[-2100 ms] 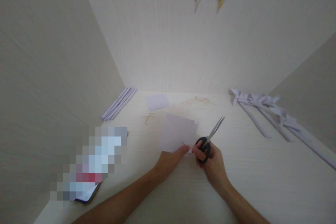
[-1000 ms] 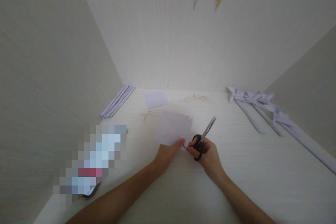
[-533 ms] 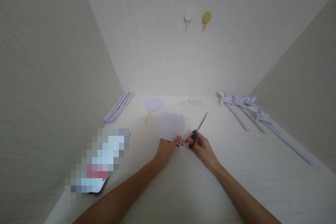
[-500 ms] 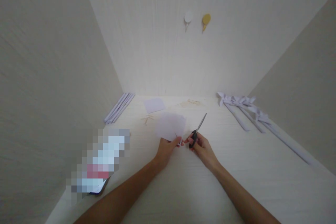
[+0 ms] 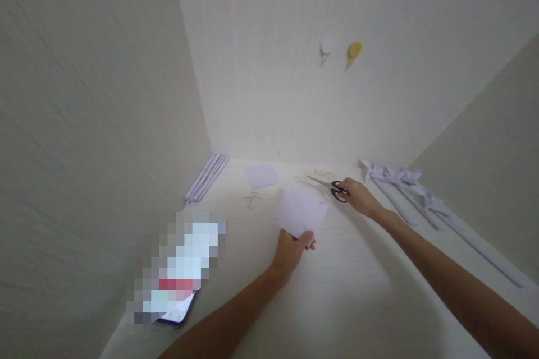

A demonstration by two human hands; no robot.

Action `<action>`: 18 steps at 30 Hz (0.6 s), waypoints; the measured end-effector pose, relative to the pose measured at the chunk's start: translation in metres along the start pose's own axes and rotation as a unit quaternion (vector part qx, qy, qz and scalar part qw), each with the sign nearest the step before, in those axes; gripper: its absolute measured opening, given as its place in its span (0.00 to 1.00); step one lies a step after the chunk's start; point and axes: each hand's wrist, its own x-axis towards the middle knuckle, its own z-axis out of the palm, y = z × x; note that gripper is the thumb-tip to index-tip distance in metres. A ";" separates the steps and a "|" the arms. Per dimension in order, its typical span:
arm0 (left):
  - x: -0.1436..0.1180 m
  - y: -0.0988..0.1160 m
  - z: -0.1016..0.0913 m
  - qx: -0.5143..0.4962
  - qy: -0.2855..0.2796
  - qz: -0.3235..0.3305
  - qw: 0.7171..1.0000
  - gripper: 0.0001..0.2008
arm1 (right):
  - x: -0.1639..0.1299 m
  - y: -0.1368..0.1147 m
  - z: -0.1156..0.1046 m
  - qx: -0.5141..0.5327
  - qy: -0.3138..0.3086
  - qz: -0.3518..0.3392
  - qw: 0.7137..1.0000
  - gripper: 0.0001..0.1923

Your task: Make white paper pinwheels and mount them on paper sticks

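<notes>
My left hand [image 5: 295, 247] pinches the near corner of a pale paper sheet [image 5: 301, 210] and holds it above the light wooden desk [image 5: 337, 291]. My right hand [image 5: 357, 195] is stretched toward the back of the desk. Its fingers rest on the black handles of a pair of scissors [image 5: 330, 186]. The scissors lie low at the desk surface with their blades closed and pointing left.
Folded paper strips [image 5: 206, 176] lie at the back left. A small paper square [image 5: 261, 175] and thin wooden sticks [image 5: 251, 198] sit behind the sheet. Paper pinwheels on rolled stems [image 5: 404, 185] lie at the right. Two wall hooks [image 5: 339, 50] hang on the back panel. A blurred object [image 5: 177, 275] sits front left.
My right hand has carried the scissors away from the sheet to the back of the desk. My left hand kept the paper. The view shifted left.
</notes>
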 end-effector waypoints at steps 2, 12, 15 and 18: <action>0.000 -0.002 0.001 0.002 -0.009 -0.005 1.000 0.06 | 0.025 0.004 0.000 -0.037 -0.018 -0.017 0.999 0.05; 0.004 -0.006 0.002 -0.039 -0.006 -0.035 0.999 0.03 | 0.119 0.009 0.017 -0.147 -0.094 -0.042 0.984 0.09; 0.005 -0.004 0.003 -0.049 0.002 -0.049 0.998 0.03 | 0.132 0.007 0.025 -0.165 -0.114 -0.039 0.979 0.14; 0.005 -0.004 0.003 -0.056 0.004 -0.054 0.997 0.02 | 0.137 0.004 0.033 -0.178 -0.122 -0.034 0.976 0.14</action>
